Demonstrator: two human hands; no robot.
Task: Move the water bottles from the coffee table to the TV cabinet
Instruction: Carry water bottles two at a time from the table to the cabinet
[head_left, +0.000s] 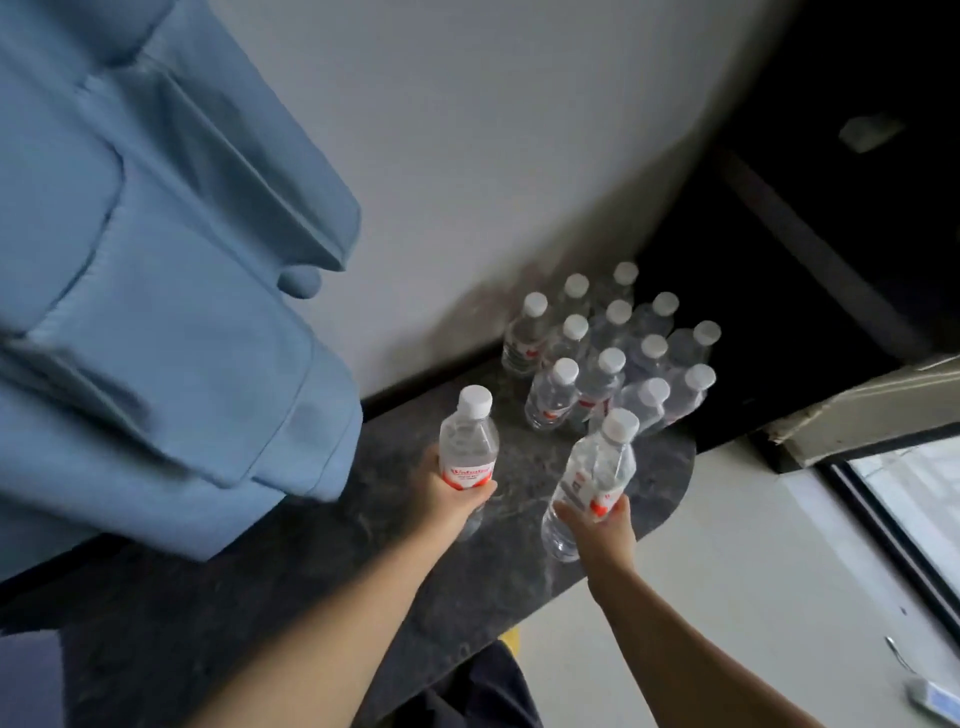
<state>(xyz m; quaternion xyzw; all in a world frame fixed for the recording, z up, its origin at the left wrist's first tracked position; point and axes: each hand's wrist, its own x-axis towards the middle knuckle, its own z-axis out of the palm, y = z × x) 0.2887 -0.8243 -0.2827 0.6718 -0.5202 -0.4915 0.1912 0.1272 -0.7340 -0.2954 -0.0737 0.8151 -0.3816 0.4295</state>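
**One bottle per hand, off the table**

I grip the left bottle in my left hand and the right bottle in my right hand, fingers wrapped at the labels, lifted over the table's far end to carry. The cluster waits upright at the far edge.

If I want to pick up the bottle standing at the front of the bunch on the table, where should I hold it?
Probably around its middle, at the label. That front bottle stands upright with open dark table on its near-left side, so come from there. Other bottles crowd its right and back. Both the left hand and right hand already hold bottles the same way.
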